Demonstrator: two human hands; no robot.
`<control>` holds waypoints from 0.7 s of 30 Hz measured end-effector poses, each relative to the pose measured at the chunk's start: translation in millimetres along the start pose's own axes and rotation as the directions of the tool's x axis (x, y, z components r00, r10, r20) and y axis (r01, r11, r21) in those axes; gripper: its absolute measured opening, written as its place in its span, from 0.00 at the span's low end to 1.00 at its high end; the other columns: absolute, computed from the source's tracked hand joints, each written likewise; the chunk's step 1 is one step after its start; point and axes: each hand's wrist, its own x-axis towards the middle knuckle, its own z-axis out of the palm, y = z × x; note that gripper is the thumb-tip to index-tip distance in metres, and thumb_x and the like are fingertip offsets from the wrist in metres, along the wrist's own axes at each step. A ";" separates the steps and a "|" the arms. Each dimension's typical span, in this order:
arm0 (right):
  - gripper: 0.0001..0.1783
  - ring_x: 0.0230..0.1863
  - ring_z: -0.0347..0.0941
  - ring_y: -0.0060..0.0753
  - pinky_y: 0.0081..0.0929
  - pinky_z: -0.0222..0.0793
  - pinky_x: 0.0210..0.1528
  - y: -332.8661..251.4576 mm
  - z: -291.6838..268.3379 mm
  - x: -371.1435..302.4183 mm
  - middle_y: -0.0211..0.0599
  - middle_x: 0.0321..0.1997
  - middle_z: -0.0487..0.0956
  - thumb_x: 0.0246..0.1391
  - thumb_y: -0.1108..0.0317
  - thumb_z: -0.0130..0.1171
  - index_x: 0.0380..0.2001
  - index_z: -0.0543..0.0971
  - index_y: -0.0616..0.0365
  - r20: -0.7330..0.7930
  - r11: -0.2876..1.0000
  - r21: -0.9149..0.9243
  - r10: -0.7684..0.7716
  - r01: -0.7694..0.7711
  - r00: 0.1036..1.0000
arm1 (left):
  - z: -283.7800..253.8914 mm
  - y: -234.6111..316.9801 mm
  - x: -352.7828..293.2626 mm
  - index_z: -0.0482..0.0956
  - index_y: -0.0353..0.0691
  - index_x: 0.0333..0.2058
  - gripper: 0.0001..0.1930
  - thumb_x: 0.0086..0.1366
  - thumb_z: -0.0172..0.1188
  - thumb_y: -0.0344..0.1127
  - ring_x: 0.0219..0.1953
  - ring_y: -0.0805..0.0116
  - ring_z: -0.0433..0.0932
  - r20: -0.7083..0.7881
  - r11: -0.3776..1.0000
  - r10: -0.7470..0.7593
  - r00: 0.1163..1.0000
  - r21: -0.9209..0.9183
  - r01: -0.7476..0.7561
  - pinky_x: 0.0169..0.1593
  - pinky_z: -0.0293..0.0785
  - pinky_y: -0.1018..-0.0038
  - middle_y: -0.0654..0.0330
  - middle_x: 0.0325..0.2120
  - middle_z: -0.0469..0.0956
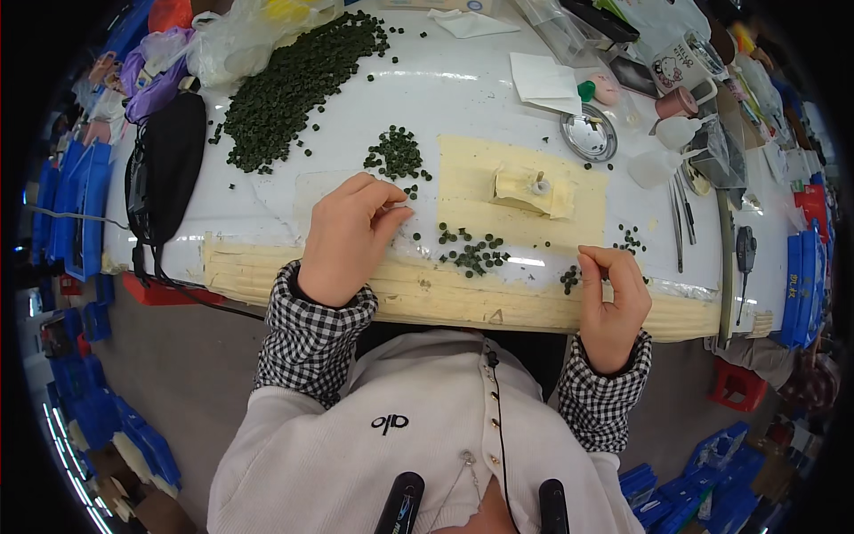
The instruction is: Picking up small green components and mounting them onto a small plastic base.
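Observation:
My left hand (pixel 350 238) is over the white worktop, thumb and fingers curled into a pinch. Whatever its fingertips hold, if anything, is too small to make out. Just beyond them is a small heap of dark green pellet-like pieces (pixel 396 153). On the right, my right hand (pixel 614 298) pinches thumb against forefinger beside a little cluster of the same pieces (pixel 569 279); I cannot see what is between the tips. Between the hands is another loose group of pieces (pixel 471 253). Behind it, a small tape-wrapped block with a short upright pin (pixel 531 190) sits on a yellow taped patch (pixel 463 169).
A large mound of green pieces (pixel 294 98) covers the back left, near plastic bags (pixel 236 44) and a black pouch (pixel 178 169). At the right are a round metal dish (pixel 589 135), tweezers (pixel 685 209), a pink thread spool (pixel 678 102) and a mug (pixel 680 67). Yellow tape lines the front edge (pixel 427 298).

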 end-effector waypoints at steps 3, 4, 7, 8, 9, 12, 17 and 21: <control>0.06 0.27 0.73 0.31 0.21 0.69 0.31 -2.8 -0.3 -2.1 0.41 0.28 0.77 0.48 0.81 0.63 0.32 0.78 0.67 0.012 0.999 0.044 0.027 -0.027 1.000 | 1.4 -1.1 -0.2 0.80 0.31 0.32 0.05 0.55 0.62 0.23 0.27 0.69 0.77 0.010 0.998 0.020 1.000 0.056 -0.020 0.32 0.73 0.78 0.57 0.26 0.76; 0.06 0.26 0.74 0.30 0.21 0.69 0.31 -4.1 0.2 -2.6 0.40 0.28 0.77 0.47 0.81 0.63 0.31 0.78 0.67 0.012 0.997 0.068 0.042 -0.043 0.999 | 1.0 -0.5 0.7 0.80 0.31 0.32 0.04 0.56 0.62 0.23 0.27 0.70 0.77 0.013 0.998 0.017 1.000 0.061 -0.018 0.32 0.73 0.79 0.57 0.27 0.77; 0.07 0.26 0.74 0.29 0.20 0.69 0.31 -12.1 2.6 -3.1 0.40 0.27 0.78 0.46 0.82 0.64 0.31 0.79 0.67 0.040 0.988 0.147 0.042 -0.047 0.998 | 0.3 4.8 -1.2 0.80 0.30 0.33 0.04 0.58 0.61 0.22 0.29 0.71 0.79 0.010 0.979 -0.042 0.999 -0.200 0.043 0.34 0.75 0.80 0.56 0.30 0.80; 0.07 0.26 0.74 0.28 0.20 0.69 0.31 -16.4 3.9 -2.5 0.40 0.27 0.79 0.45 0.82 0.64 0.31 0.79 0.67 0.051 0.984 0.175 0.033 -0.042 0.998 | 0.4 8.0 -3.3 0.80 0.30 0.33 0.03 0.59 0.61 0.22 0.30 0.71 0.80 0.012 0.942 -0.069 0.998 -0.328 0.069 0.35 0.75 0.80 0.55 0.31 0.81; 0.07 0.27 0.75 0.30 0.21 0.70 0.32 -21.8 5.5 -1.6 0.41 0.27 0.79 0.45 0.83 0.64 0.30 0.79 0.67 0.076 0.976 0.213 0.025 -0.041 0.997 | 0.7 12.4 -6.3 0.80 0.29 0.34 0.04 0.59 0.60 0.22 0.32 0.71 0.81 0.044 0.881 -0.073 0.996 -0.465 0.085 0.36 0.76 0.80 0.54 0.32 0.81; 0.08 0.29 0.77 0.32 0.23 0.71 0.32 -35.0 9.6 2.7 0.42 0.28 0.80 0.44 0.83 0.64 0.31 0.80 0.67 0.101 0.953 0.304 -0.052 0.019 0.994 | 8.5 28.9 -10.9 0.80 0.28 0.37 0.06 0.61 0.57 0.20 0.35 0.68 0.82 0.139 0.627 -0.036 0.990 -0.768 0.130 0.39 0.79 0.78 0.50 0.34 0.81; 0.10 0.30 0.78 0.35 0.24 0.72 0.33 -52.1 10.9 13.5 0.42 0.30 0.80 0.43 0.82 0.66 0.32 0.80 0.64 0.070 0.927 0.356 -0.154 0.119 0.986 | 21.6 40.4 -11.4 0.78 0.26 0.41 0.09 0.62 0.56 0.18 0.40 0.66 0.81 0.252 0.336 0.053 0.966 -0.916 0.220 0.44 0.79 0.76 0.50 0.37 0.81; 0.10 0.29 0.77 0.36 0.25 0.73 0.32 -53.7 11.6 15.3 0.41 0.30 0.79 0.43 0.82 0.66 0.32 0.80 0.64 0.002 0.932 0.315 -0.188 0.178 0.982 | 29.2 46.0 -12.6 0.77 0.26 0.43 0.10 0.62 0.56 0.18 0.41 0.66 0.81 0.245 0.293 0.081 0.966 -0.932 0.211 0.46 0.79 0.75 0.48 0.39 0.80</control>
